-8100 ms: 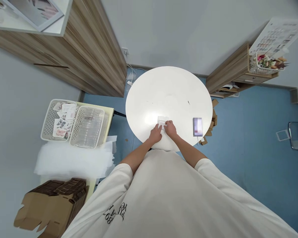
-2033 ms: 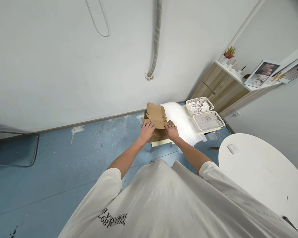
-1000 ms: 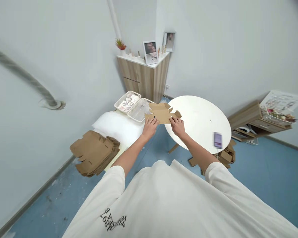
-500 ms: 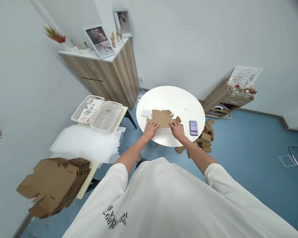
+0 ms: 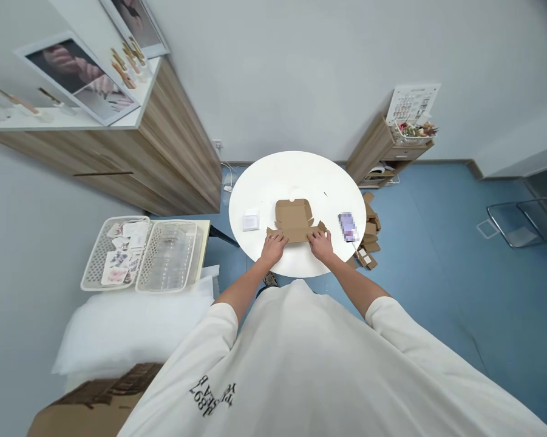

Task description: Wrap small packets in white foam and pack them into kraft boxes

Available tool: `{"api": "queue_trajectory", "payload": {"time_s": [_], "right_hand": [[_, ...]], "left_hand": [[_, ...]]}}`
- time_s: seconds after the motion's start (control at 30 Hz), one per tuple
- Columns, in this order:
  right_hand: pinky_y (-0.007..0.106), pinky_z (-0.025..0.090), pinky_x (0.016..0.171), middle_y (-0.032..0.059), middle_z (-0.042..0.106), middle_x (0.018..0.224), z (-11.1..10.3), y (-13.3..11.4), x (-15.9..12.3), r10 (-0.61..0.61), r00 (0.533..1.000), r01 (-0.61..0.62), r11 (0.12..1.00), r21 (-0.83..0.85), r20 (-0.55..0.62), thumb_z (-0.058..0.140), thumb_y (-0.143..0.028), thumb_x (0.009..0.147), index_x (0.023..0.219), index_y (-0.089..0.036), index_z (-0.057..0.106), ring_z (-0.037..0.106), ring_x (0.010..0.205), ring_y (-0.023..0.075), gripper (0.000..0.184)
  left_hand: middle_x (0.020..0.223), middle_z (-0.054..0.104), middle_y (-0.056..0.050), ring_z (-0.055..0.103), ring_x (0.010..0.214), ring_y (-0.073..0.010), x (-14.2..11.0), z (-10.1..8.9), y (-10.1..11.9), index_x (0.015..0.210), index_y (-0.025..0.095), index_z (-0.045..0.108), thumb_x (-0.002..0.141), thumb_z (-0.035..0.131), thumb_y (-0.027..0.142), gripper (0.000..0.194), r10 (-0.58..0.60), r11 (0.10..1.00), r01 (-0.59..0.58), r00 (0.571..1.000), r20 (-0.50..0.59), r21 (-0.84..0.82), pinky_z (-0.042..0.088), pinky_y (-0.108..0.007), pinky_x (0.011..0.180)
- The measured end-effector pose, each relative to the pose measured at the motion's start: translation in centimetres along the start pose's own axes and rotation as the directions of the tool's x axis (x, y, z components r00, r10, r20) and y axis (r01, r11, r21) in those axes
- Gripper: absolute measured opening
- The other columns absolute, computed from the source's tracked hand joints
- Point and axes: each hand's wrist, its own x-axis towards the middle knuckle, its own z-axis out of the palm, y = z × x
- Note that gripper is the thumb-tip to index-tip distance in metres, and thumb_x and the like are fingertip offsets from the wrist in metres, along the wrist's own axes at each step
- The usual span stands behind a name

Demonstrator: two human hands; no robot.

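Observation:
A partly folded cardboard box [image 5: 294, 213] rests on the round white table [image 5: 295, 173], its rear panel and side flaps spread out. At the box's near left corner, my left hand [image 5: 274, 245] has its fingers closed over the edge. My right hand [image 5: 321, 244] grips the near right corner in the same way, beside a small raised flap. A small white square packet [image 5: 251, 221] lies to the left of the box. On the right is a phone [image 5: 348, 226] with a cable attached.
Folded cardboard boxes [image 5: 371, 233] are heaped on the floor right of the table. To the left, a side table carries white baskets [image 5: 167, 255], white foam sheets [image 5: 132, 328] and flat cardboard [image 5: 91, 413]. A wooden cabinet [image 5: 177, 139] stands behind; a metal-framed chair [image 5: 523, 224] is far right.
My view has shifted left and closer to the cabinet. The box's front strip now looks raised and its side flaps are bent more. Both hands stay at its near corners.

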Motion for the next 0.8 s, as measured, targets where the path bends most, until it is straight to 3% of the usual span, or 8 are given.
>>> {"api": "queue_trajectory", "payload": {"time_s": [0.33,0.57,0.7,0.8], "right_hand": [[0.047,0.016,0.112,0.0168,0.06,0.132,2.7,-0.7,2.0,0.05,0.99,-0.051,0.999,0.004,0.133,0.035,-0.023,0.101,0.14,-0.019,0.058,0.047,0.124,0.0307,0.045],[0.042,0.03,0.103,0.0162,0.055,0.139,3.3,0.3,3.7,-0.019,0.967,0.01,0.999,0.037,0.254,0.036,-0.025,0.103,0.131,-0.021,0.066,0.048,0.121,0.0309,0.041],[0.041,0.035,0.099,0.0134,0.052,0.144,3.6,1.4,4.3,-0.077,0.95,0.056,0.995,0.077,0.304,0.035,-0.027,0.104,0.127,-0.021,0.067,0.05,0.12,0.0298,0.04],[0.041,0.035,0.1,0.0134,0.057,0.14,3.5,2.1,4.7,-0.093,0.951,0.062,0.992,0.111,0.295,0.038,-0.03,0.104,0.127,-0.02,0.066,0.051,0.12,0.0293,0.038]], "left_hand": [[0.142,0.057,-0.011,0.051,0.13,-0.0265,2.3,3.3,-3.2,0.136,0.025,0.06,0.097,0.039,0.01,0.046,0.084,0.996,-0.08,0.988,0.127,-0.035,0.033,-0.045,0.111],[0.149,0.051,-0.01,0.047,0.134,-0.0273,3.4,4.6,-4.4,0.134,0.025,0.06,0.097,0.04,0.009,0.045,0.043,0.999,-0.034,0.968,0.246,-0.042,0.038,-0.044,0.107],[0.146,0.052,-0.012,0.046,0.134,-0.0295,3.6,4.4,-3.9,0.137,0.021,0.055,0.099,0.045,0.019,0.039,0.013,0.999,-0.004,0.962,0.274,-0.033,0.036,-0.045,0.109],[0.143,0.052,-0.015,0.044,0.135,-0.0319,4.5,3.9,-2.5,0.141,0.02,0.049,0.096,0.057,0.03,0.047,-0.004,0.999,0.011,0.969,0.248,-0.031,0.031,-0.047,0.113]]}}
